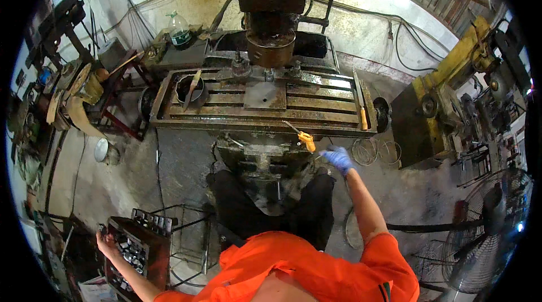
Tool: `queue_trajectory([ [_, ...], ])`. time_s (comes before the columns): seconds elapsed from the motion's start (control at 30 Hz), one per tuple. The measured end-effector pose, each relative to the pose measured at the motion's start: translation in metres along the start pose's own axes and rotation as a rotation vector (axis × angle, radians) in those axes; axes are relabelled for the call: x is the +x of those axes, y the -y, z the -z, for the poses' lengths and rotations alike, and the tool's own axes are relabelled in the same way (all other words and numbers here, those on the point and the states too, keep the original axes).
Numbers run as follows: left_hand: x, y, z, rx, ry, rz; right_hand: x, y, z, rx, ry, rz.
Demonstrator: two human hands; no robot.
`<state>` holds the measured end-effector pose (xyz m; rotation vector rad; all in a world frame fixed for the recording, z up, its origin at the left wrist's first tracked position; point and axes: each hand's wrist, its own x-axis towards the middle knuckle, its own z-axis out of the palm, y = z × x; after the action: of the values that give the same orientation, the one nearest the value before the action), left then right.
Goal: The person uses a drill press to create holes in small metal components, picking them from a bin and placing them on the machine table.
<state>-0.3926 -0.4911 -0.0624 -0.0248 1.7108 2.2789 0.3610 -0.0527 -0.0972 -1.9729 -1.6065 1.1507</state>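
Observation:
At the lower left, my bare left hand (108, 244) is closed on a small dark metal piece (102, 228), beside a box (152, 250) of small metal blocks. My right hand (339, 160), in a blue glove, is just in front of the machine's slotted table (214, 114). Its fingers are curled by a thin rod end; what they hold is hard to make out. Close to its left hangs a yellow air blow gun (306, 141) at the table's front edge. Under the milling head (271, 45), a flat grey plate (264, 95) with a hole lies on the table.
A round pot (197, 96) with a brush (195, 81) in it sits at the table's left. Along its right end lies a wooden-handled file (363, 116). Handwheels (381, 114) flank the table. A fan (483, 234) stands at the lower right, and a yellow machine (418, 116) at the right.

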Motion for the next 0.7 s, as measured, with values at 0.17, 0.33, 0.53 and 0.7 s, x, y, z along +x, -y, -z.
queue_trajectory([
  [0.17,-0.001,-0.012,-0.086,-0.212,0.325,0.036,0.026,-0.001,-0.053,0.554,0.167,0.060],
  [0.33,-0.041,0.022,-0.182,-0.227,0.268,0.145,-0.006,0.043,-0.080,0.326,-0.154,0.194],
  [0.53,-0.042,0.047,-0.209,-0.166,0.455,0.225,-0.032,0.070,0.011,0.568,-0.516,0.462],
  [0.7,-0.043,0.074,-0.221,-0.155,0.368,0.268,-0.080,0.137,0.057,-0.488,-0.285,0.516],
])
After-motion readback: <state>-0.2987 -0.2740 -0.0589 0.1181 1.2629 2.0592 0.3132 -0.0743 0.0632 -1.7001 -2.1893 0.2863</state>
